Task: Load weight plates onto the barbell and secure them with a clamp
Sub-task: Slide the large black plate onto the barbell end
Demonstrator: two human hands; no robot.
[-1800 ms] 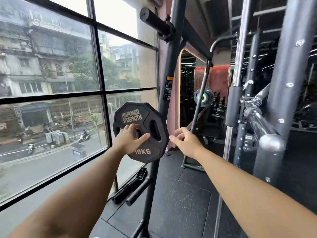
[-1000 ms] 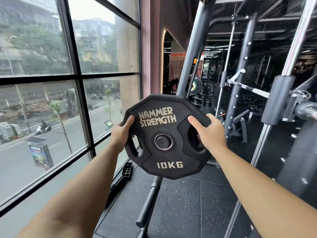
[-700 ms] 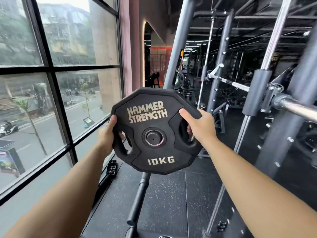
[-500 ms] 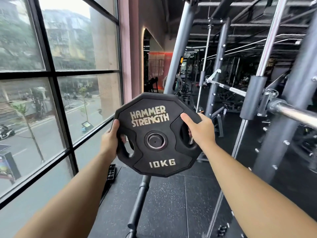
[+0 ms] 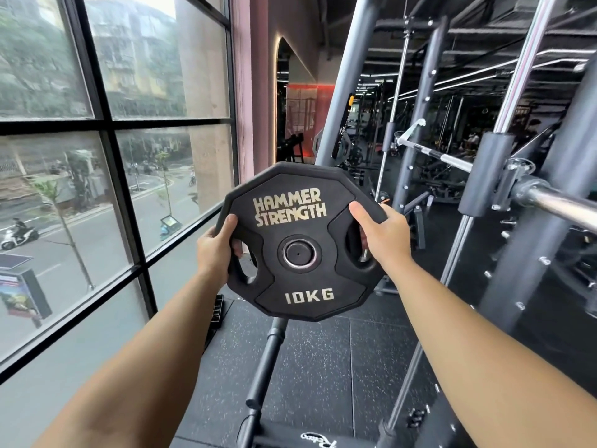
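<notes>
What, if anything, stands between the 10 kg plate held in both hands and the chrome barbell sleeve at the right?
Nothing visible. The plate, held by the left hand and right hand, has open air across to the barbell sleeve; the rack uprights stand farther back.

Black twelve-sided rubber 10KG weight plate (image 5: 298,242) now off its storage peg, carried in the air. Right hand (image 5: 382,236) has joined left hand (image 5: 216,250), each gripping a side slot.

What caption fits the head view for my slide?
Both hands, left hand and right hand, hold a 10 kg Hammer Strength plate upright, the barbell sleeve off to the right.
</notes>
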